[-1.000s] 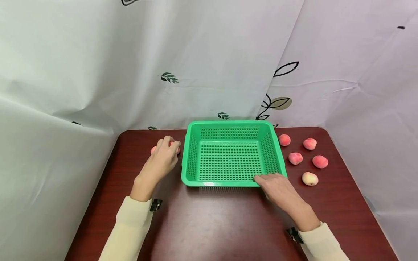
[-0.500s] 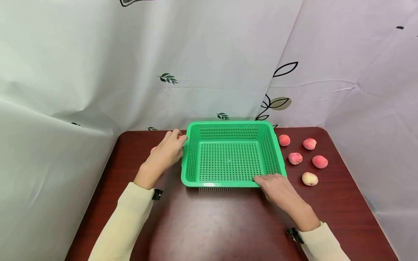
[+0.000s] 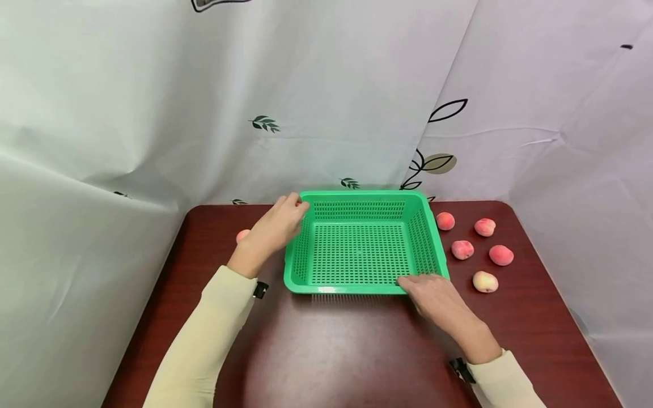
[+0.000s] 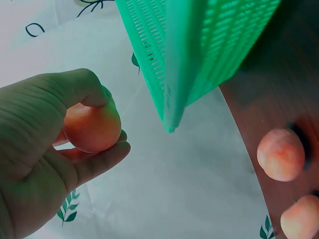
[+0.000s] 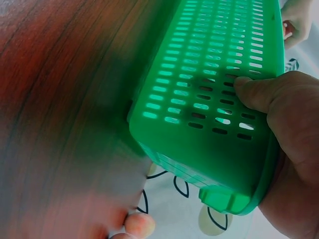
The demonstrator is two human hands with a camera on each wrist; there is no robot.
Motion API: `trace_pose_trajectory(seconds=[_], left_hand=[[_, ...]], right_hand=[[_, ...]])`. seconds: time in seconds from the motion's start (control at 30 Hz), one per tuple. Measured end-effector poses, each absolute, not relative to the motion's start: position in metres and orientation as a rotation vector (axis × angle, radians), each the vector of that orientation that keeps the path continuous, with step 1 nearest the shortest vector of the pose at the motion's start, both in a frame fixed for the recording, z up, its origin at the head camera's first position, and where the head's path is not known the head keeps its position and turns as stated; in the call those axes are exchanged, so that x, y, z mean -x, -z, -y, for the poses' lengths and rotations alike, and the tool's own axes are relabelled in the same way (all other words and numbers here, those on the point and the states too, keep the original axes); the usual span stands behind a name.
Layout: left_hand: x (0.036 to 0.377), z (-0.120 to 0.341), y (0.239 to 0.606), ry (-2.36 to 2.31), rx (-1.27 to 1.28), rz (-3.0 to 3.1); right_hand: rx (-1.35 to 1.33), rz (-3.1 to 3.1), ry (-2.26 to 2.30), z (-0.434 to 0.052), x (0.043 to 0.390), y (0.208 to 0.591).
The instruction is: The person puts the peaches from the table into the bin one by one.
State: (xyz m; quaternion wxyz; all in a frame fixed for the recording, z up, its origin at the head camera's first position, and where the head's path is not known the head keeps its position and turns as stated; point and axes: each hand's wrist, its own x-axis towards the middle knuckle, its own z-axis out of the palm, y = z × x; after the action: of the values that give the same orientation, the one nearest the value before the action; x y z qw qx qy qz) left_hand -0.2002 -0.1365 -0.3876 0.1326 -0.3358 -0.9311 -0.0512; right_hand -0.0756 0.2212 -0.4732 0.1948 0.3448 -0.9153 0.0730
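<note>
A peach [image 4: 92,127] sits pinched between the thumb and fingers of the left hand [image 3: 275,226], held over the basket's [image 3: 359,286] far-left corner. The right hand [image 3: 433,292] grips the basket's near-right rim, thumb inside. One peach [image 3: 242,235] lies left of the basket, five more [image 3: 462,249] to its right on the table [image 3: 336,351].

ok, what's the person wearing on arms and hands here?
Both hands are bare: the left hand and the right hand carry no gloves, rings or markings that show. Each arm has a long cream sleeve ending at the wrist. A small black clip sits at each cuff, presumably the wrist camera mount.
</note>
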Motion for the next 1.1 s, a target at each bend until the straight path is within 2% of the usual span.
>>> trace_pose_trajectory(seconds=[0.5,1.1], left_hand=[[0.225,0.103,0.384,0.176,1.062,2.854],[0.252,0.084,0.401,0.211,0.980,3.187]], right_hand=[[-0.957,2.600,-0.231,-0.224,0.075,0.478],[-0.957,2.615,-0.221,-0.224,0.076,0.478]])
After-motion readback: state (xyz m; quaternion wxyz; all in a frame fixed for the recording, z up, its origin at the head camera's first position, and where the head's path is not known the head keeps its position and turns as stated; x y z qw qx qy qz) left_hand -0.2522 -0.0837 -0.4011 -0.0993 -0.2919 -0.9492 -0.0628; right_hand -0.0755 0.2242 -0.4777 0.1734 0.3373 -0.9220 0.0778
